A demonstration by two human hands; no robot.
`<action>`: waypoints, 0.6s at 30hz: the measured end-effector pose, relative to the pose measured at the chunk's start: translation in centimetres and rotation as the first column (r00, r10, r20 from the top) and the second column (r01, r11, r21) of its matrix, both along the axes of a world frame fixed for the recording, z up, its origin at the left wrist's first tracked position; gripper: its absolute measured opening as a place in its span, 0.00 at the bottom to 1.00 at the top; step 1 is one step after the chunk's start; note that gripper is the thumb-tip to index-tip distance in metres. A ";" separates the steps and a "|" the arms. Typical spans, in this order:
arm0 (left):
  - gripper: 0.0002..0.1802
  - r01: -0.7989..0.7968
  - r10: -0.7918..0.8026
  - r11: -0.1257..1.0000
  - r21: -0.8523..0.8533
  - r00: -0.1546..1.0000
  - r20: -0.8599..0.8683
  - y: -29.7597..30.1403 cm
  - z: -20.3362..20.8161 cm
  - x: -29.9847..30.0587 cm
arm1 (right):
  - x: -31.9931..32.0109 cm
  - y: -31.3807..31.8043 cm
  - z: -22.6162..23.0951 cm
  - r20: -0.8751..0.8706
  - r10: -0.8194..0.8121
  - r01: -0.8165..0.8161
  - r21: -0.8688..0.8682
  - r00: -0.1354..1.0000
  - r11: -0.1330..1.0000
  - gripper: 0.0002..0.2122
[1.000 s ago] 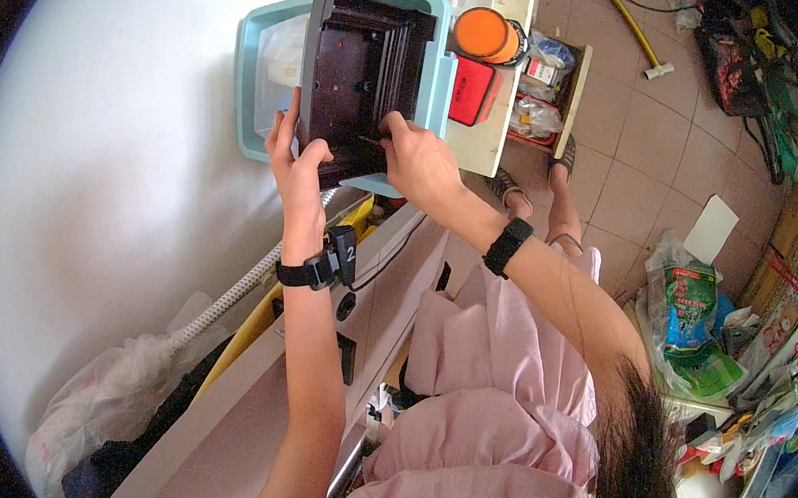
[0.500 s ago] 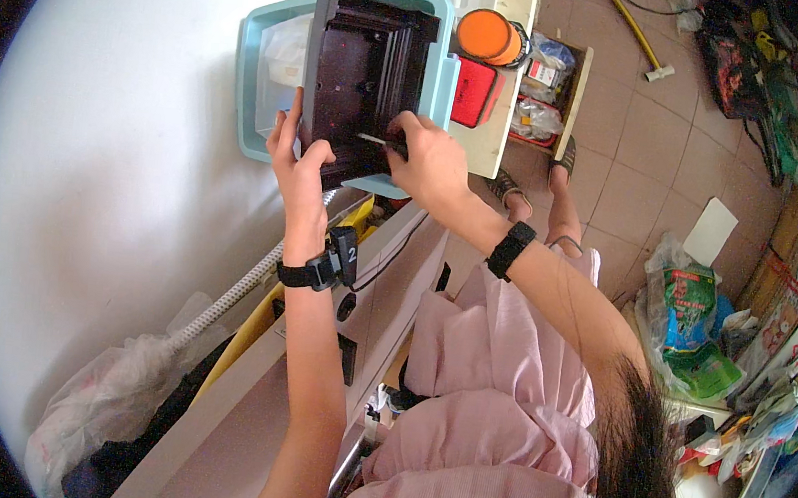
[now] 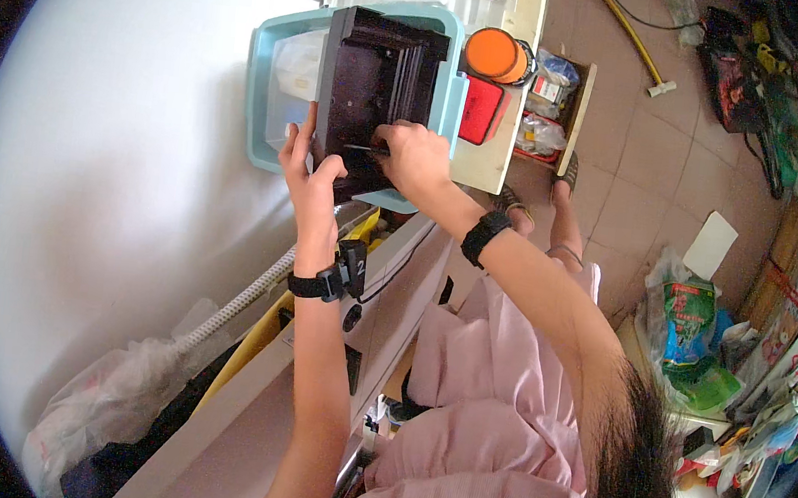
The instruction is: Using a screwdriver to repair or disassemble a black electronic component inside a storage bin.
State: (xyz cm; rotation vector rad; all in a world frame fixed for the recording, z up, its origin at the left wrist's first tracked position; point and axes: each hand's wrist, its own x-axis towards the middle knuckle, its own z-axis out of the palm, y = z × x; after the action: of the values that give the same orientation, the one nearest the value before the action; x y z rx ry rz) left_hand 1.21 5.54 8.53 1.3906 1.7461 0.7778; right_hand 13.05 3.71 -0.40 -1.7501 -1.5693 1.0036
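A black rectangular box [image 3: 357, 82] with an open top and stepped ridges along its right side rests tilted over a light blue plastic tub [image 3: 259, 101]. My left hand [image 3: 313, 188] grips its near left corner, fingers along the outer wall and thumb over the near edge. My right hand [image 3: 417, 166] is closed on a thin tool with a metal shaft [image 3: 361, 148], which lies low across the box's near end and points left. The fingers hide the tool's handle, so I cannot tell its exact kind.
An orange round-lidded container [image 3: 495, 55] and a red box [image 3: 481, 110] stand right of the tub on a pale board [image 3: 489, 162]. Beyond is an open drawer [image 3: 581, 103] of bagged items. A white wall [image 3: 142, 128] borders the left; a yellow-handled tool [image 3: 635, 41] lies on the floor.
My right hand and its tool have shifted left inside the box, toward its left wall. My left hand keeps its hold. The whole view has moved slightly.
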 end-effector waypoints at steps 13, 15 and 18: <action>0.43 -0.006 0.006 1.000 0.012 1.000 -0.012 -0.1 0.5 0.6 | -0.3 0.2 -0.1 0.014 0.031 -0.030 -0.065 0.999 0.997 0.10; 0.43 -0.003 0.004 1.000 0.012 1.000 -0.024 -0.1 0.4 0.6 | -0.3 0.4 -0.3 0.013 0.049 -0.048 -0.071 0.999 0.996 0.10; 0.43 0.002 -0.001 1.000 0.023 1.000 -0.029 -0.1 0.3 0.4 | -0.2 0.8 -0.5 0.012 0.092 -0.091 -0.073 0.996 0.993 0.11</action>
State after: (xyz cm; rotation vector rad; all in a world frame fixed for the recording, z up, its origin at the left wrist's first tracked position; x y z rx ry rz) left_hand 1.65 5.43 8.82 1.4249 1.7631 0.7835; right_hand 12.89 4.49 -0.91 -1.7513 -1.6551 1.1059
